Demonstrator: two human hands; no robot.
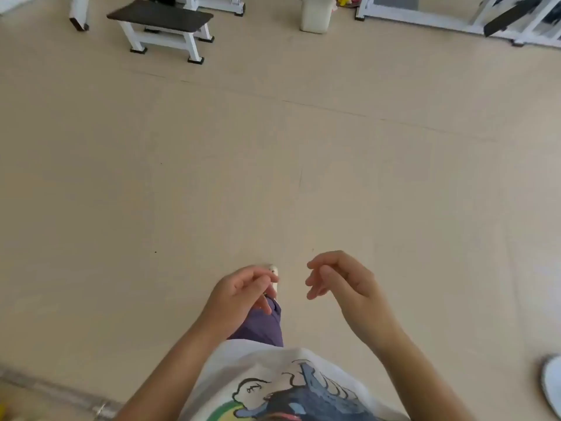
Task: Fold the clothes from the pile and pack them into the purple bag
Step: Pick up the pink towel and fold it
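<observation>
Neither the pile of clothes nor the purple bag shows anywhere around my hands; beneath them there is only the beige floor [273,165], so I cannot tell where they lie. My left hand [243,291] hangs in front of my waist, fingers loosely curled inward and holding nothing, its fingertips over the pale toe of my shoe [274,273], which peeks out beyond the knuckles. My right hand [338,276] is level with it and just beside it, a small gap between the two, palm turned toward the left hand, fingers relaxed and slightly bent, also holding nothing. Both forearms come up bare from the bottom edge of the view and angle toward each other. Under them I see my white printed T-shirt [273,384] and one purple trouser leg [261,325] stepping forward. At the far edge of the floor stands a dark-topped bench on white legs [161,18], with a pale container [315,13] and white frames [455,19] to its right. A white rounded thing [552,381] shows at the lower right edge, cut off.
</observation>
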